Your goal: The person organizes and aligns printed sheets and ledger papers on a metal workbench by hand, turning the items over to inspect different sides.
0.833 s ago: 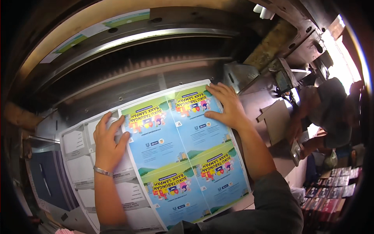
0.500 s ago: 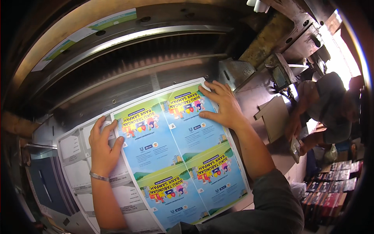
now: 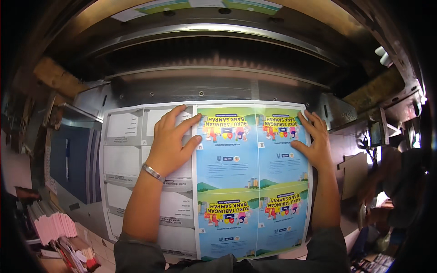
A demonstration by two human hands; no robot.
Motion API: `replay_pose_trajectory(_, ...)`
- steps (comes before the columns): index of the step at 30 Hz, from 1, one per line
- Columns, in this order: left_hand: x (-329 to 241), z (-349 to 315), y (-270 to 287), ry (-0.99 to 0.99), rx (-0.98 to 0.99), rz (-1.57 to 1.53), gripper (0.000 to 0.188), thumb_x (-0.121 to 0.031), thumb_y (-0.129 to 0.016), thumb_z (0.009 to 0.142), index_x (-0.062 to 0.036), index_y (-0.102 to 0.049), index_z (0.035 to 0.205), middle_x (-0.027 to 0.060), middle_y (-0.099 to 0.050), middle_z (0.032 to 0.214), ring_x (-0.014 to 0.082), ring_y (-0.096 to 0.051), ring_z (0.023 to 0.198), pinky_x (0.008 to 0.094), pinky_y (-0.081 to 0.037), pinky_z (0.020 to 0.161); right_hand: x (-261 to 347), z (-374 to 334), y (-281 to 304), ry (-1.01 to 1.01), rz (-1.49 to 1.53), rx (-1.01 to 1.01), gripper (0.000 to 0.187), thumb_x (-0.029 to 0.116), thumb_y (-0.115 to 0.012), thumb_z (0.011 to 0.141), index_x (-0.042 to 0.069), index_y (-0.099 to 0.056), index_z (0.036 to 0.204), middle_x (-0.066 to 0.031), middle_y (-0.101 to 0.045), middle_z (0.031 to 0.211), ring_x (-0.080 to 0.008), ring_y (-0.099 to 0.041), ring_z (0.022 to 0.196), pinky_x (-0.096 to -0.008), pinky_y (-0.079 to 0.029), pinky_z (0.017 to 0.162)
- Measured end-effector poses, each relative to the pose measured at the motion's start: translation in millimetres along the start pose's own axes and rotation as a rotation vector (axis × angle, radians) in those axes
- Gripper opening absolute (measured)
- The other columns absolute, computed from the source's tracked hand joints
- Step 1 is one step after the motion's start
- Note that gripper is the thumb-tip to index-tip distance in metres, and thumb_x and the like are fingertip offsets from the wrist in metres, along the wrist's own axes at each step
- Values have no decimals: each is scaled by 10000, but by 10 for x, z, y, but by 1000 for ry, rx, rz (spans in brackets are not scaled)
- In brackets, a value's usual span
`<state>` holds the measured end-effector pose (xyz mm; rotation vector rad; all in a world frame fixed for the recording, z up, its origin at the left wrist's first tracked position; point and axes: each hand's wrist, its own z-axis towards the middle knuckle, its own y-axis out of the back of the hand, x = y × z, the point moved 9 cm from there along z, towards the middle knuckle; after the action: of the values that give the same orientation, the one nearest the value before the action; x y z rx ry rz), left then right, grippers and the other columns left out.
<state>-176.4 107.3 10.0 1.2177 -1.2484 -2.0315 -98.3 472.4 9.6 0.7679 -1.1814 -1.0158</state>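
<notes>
A large printed sheet (image 3: 227, 175) in blue, green and yellow lies flat, its design repeated in several panels. Partly covering a grey-and-white printed sheet (image 3: 122, 159), it reaches up near the metal edge ahead. My left hand (image 3: 175, 141) rests with spread fingers mostly on the grey-and-white sheet, its thumb and index fingertips at the coloured sheet's left edge. At the upper right corner and right edge of the coloured sheet, my right hand (image 3: 317, 143) lies with its fingers apart. Both hands are open and grip nothing. A bracelet (image 3: 153, 173) circles my left wrist.
A metal machine bed with a dark slot under a bright bar (image 3: 214, 28) spans the far side. To the left lies a dark blue panel (image 3: 75, 159). Stacked pink-edged papers (image 3: 52, 223) stand lower left. At right, a brown board (image 3: 354, 175) sits near another person, dimly seen.
The view has turned, so the sheets and machine now appear straighter and the pink-edged stacks show at lower left. Both hands stay at about the same spots on the sheets.
</notes>
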Motion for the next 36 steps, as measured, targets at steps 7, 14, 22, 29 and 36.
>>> replay_pose_trajectory(7,35,-19,-17,14,-17,12,500,-306,-708,895,-190,-659,1379,186,-459,1502,374,-401,1399,487,-275,1179,-41,22,-18,0,5,-1,831,373,-856,663,151,-622,1428,-145,-540,1497,-390,-417,1427,-516,-328,1177)
replay_pose_trajectory(14,6,-16,-31,11,-8,14,506,-303,-686,916,-191,-640,1407,197,-454,1504,377,-390,1405,484,-282,1177,-48,10,-12,-2,2,6,834,383,-852,673,144,-615,1435,-154,-533,1506,-392,-411,1432,-514,-325,1177)
replay_pose_trajectory(22,10,-32,-19,14,-9,35,514,-306,-675,920,-192,-631,1419,196,-455,1506,369,-389,1407,481,-273,1180,-29,10,-29,-2,14,9,836,382,-859,669,138,-619,1431,-160,-535,1502,-393,-410,1431,-515,-323,1178)
replay_pose_trajectory(29,-29,5,-48,-1,-1,-1,518,-269,-696,894,-187,-643,1403,183,-464,1503,371,-398,1403,482,-277,1181,-41,-5,24,34,7,-19,839,394,-875,650,136,-635,1412,-161,-546,1485,-403,-436,1405,-499,-343,1168)
replay_pose_trajectory(36,-57,-4,-8,42,1,-5,513,-211,-714,865,-169,-662,1374,165,-472,1501,366,-411,1395,483,-299,1171,-94,18,4,-31,-17,36,879,442,-867,663,149,-602,1449,-163,-505,1533,-402,-391,1451,-519,-287,1203)
